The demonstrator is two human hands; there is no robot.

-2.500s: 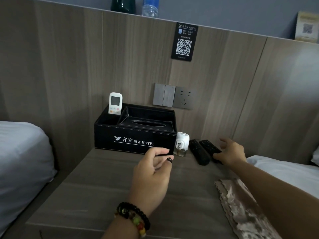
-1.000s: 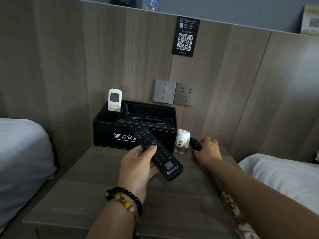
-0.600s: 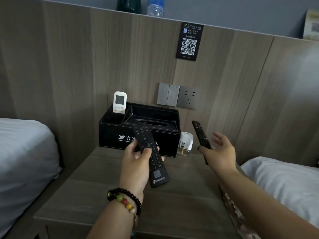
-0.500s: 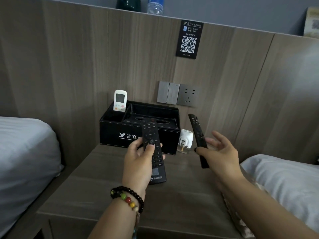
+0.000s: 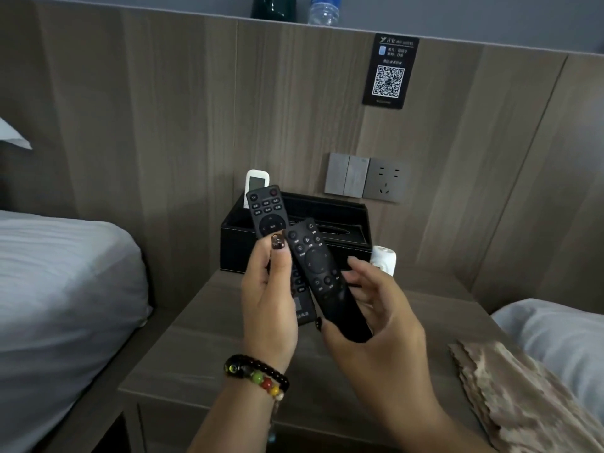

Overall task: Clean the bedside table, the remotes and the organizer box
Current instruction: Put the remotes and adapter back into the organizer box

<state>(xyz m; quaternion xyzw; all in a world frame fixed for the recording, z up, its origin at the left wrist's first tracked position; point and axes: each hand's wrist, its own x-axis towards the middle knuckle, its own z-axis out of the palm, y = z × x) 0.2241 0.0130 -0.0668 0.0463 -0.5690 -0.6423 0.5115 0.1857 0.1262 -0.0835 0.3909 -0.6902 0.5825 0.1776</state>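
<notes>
My left hand (image 5: pixel 268 308) grips a wide black remote (image 5: pixel 268 212) upright above the bedside table (image 5: pixel 209 351). My right hand (image 5: pixel 376 325) holds a slimmer black remote (image 5: pixel 327 279) that leans against the first one, their tops almost touching. Behind them the black organizer box (image 5: pixel 346 220) stands against the wall panel. A white remote (image 5: pixel 256 183) sticks up from its left compartment, partly hidden by the wide remote.
A small white plug-in device (image 5: pixel 385 258) sits right of the box. A beige patterned cloth (image 5: pixel 523 393) lies on the table's right side. Beds flank the table: left bed (image 5: pixel 58 289), right bed (image 5: pixel 562 335). Switches and a socket (image 5: pixel 366 176) are on the wall; bottles (image 5: pixel 274 8) stand on the ledge.
Both hands lifted a black remote each from the table. My right hand has brought its slim remote leftward until it meets the wide remote in my left hand.
</notes>
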